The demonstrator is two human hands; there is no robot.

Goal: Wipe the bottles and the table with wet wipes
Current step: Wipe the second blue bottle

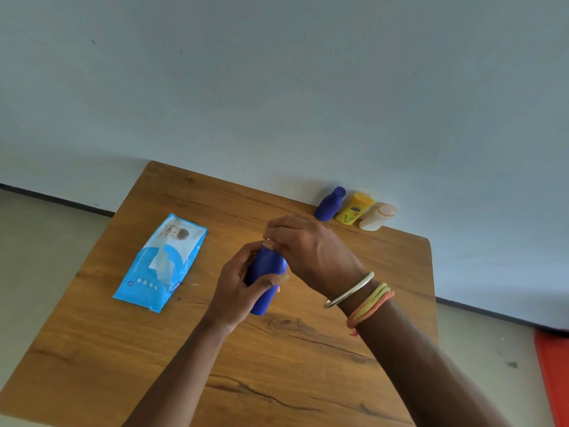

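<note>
If the left hand slackens: I judge the held blue bottle [267, 274] could drop onto the table [92, 349] and roll, because it seems lifted off the wood and tilted while the right hand works at its top.
Left hand [237, 285]: fingers and thumb are wrapped round the bottle's body, clamped on it.
Right hand [308, 251]: fingers are curled over the bottle's cap end, close against the left hand; from my station I cannot tell whether a wipe sits under them.
Held bottle: it sits between both hands, over the middle of the table.
Wipes pack [160, 263]: it lies flat to the left of the hands, apart from them.
Far row: a second blue bottle [329, 204], a yellow bottle [354, 209] and a cream bottle [377, 217] stand side by side at the far edge by the wall [277, 87], well apart from the hands. I think a careless sweep of the table could topple them.
</note>
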